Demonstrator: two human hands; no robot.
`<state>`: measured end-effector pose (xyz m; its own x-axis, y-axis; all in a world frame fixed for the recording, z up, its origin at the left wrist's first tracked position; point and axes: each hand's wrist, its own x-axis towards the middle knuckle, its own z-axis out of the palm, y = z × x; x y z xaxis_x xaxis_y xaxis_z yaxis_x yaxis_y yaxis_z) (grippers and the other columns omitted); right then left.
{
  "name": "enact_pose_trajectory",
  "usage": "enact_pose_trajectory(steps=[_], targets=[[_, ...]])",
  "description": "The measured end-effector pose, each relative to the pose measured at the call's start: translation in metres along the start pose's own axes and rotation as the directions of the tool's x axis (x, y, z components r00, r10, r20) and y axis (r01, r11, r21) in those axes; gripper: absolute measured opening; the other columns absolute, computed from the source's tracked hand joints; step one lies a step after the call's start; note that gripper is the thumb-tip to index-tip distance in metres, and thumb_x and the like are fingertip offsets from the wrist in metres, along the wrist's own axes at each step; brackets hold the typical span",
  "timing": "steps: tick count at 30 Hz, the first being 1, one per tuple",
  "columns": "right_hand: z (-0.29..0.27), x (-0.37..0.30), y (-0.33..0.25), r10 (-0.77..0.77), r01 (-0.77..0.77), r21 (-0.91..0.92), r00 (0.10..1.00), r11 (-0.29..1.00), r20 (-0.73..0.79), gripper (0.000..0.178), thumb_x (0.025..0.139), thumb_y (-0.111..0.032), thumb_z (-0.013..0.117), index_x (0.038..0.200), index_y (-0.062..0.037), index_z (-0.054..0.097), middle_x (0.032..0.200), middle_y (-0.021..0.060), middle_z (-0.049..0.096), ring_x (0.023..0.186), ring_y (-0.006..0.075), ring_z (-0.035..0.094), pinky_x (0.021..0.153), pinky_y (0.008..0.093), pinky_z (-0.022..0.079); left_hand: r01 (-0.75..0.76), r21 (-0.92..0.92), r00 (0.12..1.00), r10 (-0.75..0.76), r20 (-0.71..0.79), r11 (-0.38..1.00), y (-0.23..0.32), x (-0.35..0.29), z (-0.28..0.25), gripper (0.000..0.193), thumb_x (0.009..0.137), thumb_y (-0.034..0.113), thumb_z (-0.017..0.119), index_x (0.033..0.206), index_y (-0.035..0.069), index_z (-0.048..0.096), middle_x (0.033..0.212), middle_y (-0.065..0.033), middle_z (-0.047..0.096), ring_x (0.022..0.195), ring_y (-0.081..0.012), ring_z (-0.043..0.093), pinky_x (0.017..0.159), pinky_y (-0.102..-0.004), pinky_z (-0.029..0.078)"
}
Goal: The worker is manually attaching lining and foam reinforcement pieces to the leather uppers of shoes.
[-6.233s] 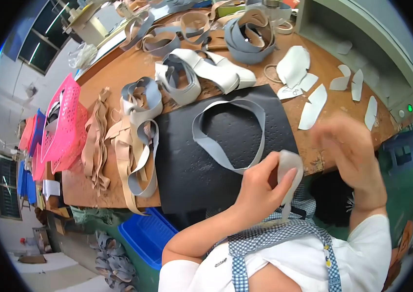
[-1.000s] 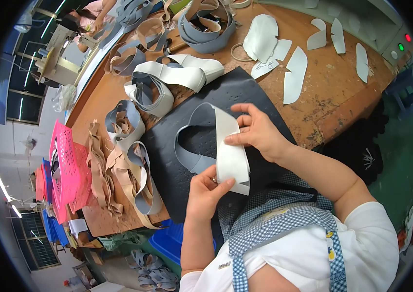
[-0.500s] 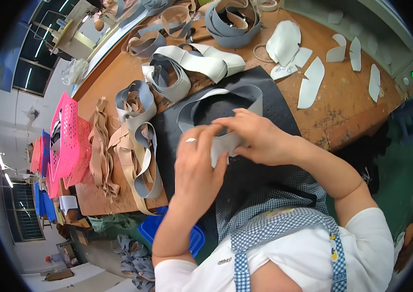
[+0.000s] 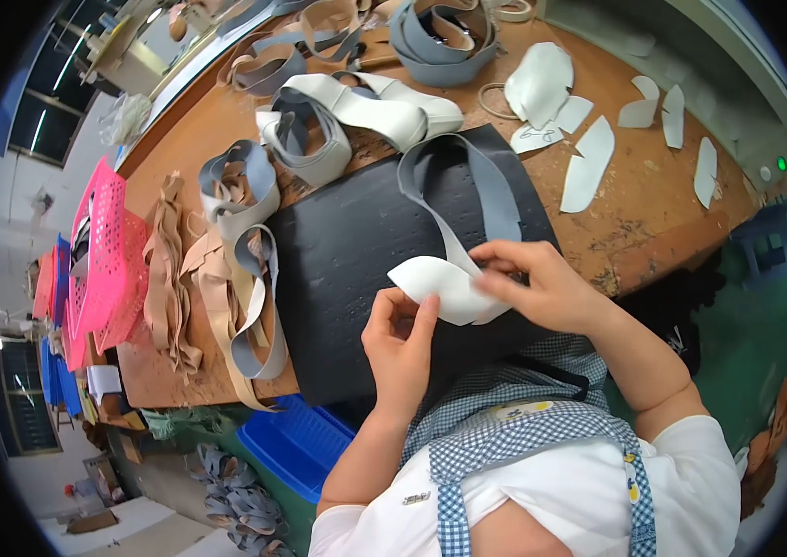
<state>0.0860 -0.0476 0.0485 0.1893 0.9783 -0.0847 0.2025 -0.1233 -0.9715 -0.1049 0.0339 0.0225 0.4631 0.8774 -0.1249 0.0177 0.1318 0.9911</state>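
Note:
A white leather shoe piece (image 4: 442, 284) is held between my hands above the black mat (image 4: 342, 237). It is joined to a long strip (image 4: 489, 186) with a grey inner side, which loops away over the mat. My left hand (image 4: 400, 339) pinches the near left edge of the white piece between thumb and fingers. On the other side my right hand (image 4: 542, 286) grips its right part where it meets the strip. The right fingertips are partly hidden and slightly blurred.
A white shoe (image 4: 356, 107) and coiled strips (image 4: 440, 56) stand behind the mat. Tan strips (image 4: 171, 288) lie left, beside a pink basket (image 4: 108, 269). White cut pieces (image 4: 590, 165) are spread at the right. A blue bin (image 4: 296, 446) sits below the table edge.
The piece has been turned, so its white face now shows. The strip's loop has shifted right and narrowed. My left hand has moved lower, and my hands are farther apart.

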Motion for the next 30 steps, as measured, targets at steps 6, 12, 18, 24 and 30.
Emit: enact_pose_trajectory(steps=[6, 12, 18, 24, 30], targets=[[0.007, 0.019, 0.024, 0.233, -0.208, 0.321, 0.972, 0.924, -0.041, 0.026, 0.103, -0.019, 0.055, 0.102, 0.0026, 0.069, 0.079, 0.0025, 0.067, 0.072, 0.0061, 0.06, 0.065, 0.0213, 0.047, -0.559, 0.05, 0.828, 0.561, -0.018, 0.827, 0.007, -0.029, 0.017, 0.018, 0.092, 0.001, 0.07, 0.1, -0.002, 0.055, 0.085, -0.0057, 0.065, 0.072, -0.0061, 0.058, 0.066, -0.0206, 0.046], [-0.001, 0.008, 0.008, 0.279, -0.258, 0.46, 0.96, 0.849, 0.022, 0.024, 0.101, -0.022, 0.059, 0.095, -0.0008, 0.069, 0.076, -0.002, 0.064, 0.066, 0.0038, 0.056, 0.061, 0.0192, 0.043, -0.144, -0.105, 0.988, 0.15, 0.049, 0.984, 0.024, -0.006, 0.02, 0.023, 0.098, 0.005, 0.065, 0.116, -0.005, 0.056, 0.091, -0.0069, 0.072, 0.081, -0.0071, 0.065, 0.069, -0.021, 0.05], [0.002, 0.007, 0.025, 0.231, -0.218, 0.353, 0.973, 0.91, 0.005, 0.024, 0.1, -0.018, 0.056, 0.088, -0.0009, 0.067, 0.072, -0.0028, 0.06, 0.064, 0.0023, 0.051, 0.056, 0.0205, 0.039, -0.128, 0.001, 0.96, 0.124, 0.251, 0.992, 0.023, -0.007, 0.022, 0.026, 0.092, 0.005, 0.072, 0.115, -0.006, 0.064, 0.096, -0.0076, 0.073, 0.086, -0.0103, 0.068, 0.075, -0.0244, 0.055], [0.014, -0.008, 0.014, 0.13, -0.079, 0.491, 0.989, 0.867, -0.071, 0.027, 0.099, -0.024, 0.064, 0.108, 0.0006, 0.066, 0.083, 0.001, 0.066, 0.077, 0.0052, 0.059, 0.068, 0.0236, 0.049, -0.056, -0.119, 0.989, 0.071, 0.128, 0.991, 0.02, 0.009, 0.017, 0.025, 0.093, 0.004, 0.071, 0.115, -0.004, 0.063, 0.099, -0.0076, 0.071, 0.089, -0.0111, 0.067, 0.08, -0.0261, 0.054], [0.009, -0.018, 0.014, 0.132, -0.168, 0.397, 0.985, 0.902, 0.115, 0.037, 0.092, -0.009, 0.073, 0.123, 0.0071, 0.06, 0.097, 0.007, 0.071, 0.086, 0.0076, 0.065, 0.078, 0.0239, 0.054, -0.069, -0.066, 0.989, 0.077, 0.127, 0.995, 0.022, 0.015, 0.014, 0.022, 0.092, 0.006, 0.073, 0.11, -0.002, 0.066, 0.099, -0.0064, 0.071, 0.089, -0.0109, 0.066, 0.081, -0.0267, 0.053]])
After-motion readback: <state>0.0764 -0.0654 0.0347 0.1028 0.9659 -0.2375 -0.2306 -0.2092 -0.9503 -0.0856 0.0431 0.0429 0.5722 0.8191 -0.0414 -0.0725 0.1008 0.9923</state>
